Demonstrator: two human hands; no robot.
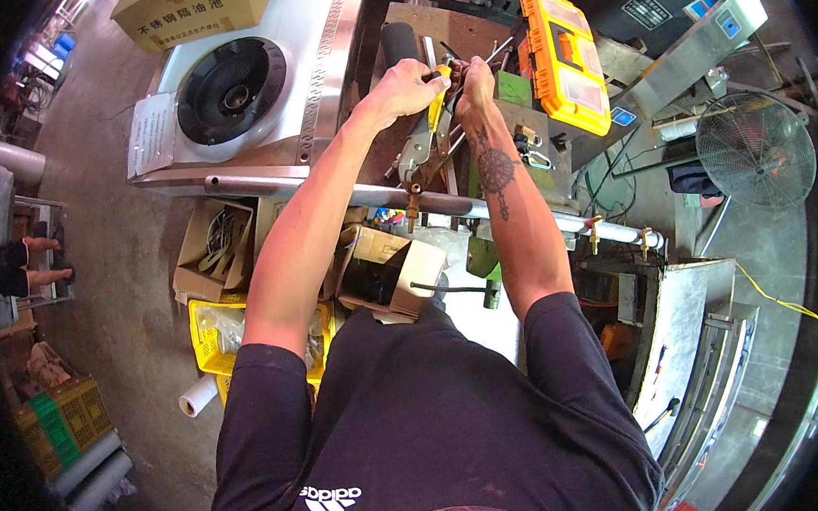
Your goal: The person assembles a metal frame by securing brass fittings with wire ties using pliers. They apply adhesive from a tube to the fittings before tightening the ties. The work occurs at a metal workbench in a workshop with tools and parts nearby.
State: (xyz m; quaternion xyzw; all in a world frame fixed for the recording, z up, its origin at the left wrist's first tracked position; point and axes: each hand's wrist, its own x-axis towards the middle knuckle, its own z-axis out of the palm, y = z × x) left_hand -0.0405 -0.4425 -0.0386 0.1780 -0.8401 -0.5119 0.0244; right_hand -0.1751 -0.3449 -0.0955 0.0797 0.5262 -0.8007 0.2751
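Observation:
Both arms stretch forward over a cluttered metal bench. My left hand (406,91) is closed, with thumb and fingertips pinched at the upper end of a yellow-handled tool (437,109); its full shape is hidden. Close beside it, my right hand (475,85) has its fingers curled round something small and dark that I cannot make out. Just below the hands lie grey locking pliers (415,152), jaws toward the bench's near edge. A black cylinder (399,42) lies beyond my left hand.
A yellow-orange toolbox (566,63) stands right of my hands. A stainless unit with a black round fan inlet (232,90) is at left. A metal pipe with brass valves (443,204) crosses the bench's front. Cardboard boxes (214,253) sit below; a fan (756,152) stands right.

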